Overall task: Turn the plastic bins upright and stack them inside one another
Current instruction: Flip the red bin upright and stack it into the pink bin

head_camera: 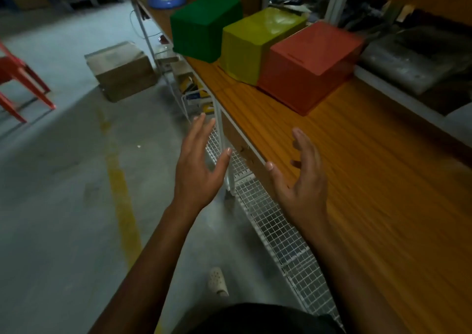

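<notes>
While three bins are lying inverted, the left hand (198, 165) and right hand (302, 175), both spread and empty, are approaching the orange bin (310, 66) at one o'clock; flipping comes next.

A single head-worn wide-angle view looks forward and down, tilted, along the long wooden-topped bench (344, 154) from near its front edge. Both bare forearms reach out close beneath the lens, while the bench's far end and the grey concrete floor (63, 180) left of the bench recede.
</notes>
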The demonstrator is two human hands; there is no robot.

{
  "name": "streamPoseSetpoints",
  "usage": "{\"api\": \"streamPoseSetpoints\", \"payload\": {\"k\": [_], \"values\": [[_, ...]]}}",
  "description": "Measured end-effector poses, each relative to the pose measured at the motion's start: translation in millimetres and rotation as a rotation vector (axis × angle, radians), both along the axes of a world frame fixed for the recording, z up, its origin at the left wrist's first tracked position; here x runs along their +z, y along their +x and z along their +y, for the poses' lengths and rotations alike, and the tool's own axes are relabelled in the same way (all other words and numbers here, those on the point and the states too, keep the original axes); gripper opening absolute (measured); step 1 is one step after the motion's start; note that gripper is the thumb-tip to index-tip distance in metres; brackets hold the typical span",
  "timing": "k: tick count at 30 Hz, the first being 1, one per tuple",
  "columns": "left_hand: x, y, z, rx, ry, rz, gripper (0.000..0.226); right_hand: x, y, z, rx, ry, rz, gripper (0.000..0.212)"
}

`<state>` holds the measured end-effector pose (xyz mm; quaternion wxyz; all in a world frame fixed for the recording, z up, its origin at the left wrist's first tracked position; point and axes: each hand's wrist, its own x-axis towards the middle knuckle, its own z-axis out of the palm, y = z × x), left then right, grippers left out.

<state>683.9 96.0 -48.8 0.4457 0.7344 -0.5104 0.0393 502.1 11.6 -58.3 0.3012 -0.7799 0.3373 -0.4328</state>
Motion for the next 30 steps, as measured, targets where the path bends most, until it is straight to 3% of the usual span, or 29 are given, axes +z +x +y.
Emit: {"api": "streamPoseSetpoints", "payload": {"k": [10,23,30], "values": [[26.9,97.9,-138.2,-0.298,-0.023,-0.035,0.057,19.4,71.3,-84.2,-0.293,-0.055,-0.004,0.062],[47.2,117.1,-323.2,-0.499,0.022,-0.138,0.06,45.8,81.9,-240.3,-0.52,-0.081,0.069,0.064],[48.1,131.5,-409.3,-0.544,0.122,-0.095,0.062,48.7,95.9,-304.8,-0.616,-0.018,0.149,0.065]]}}
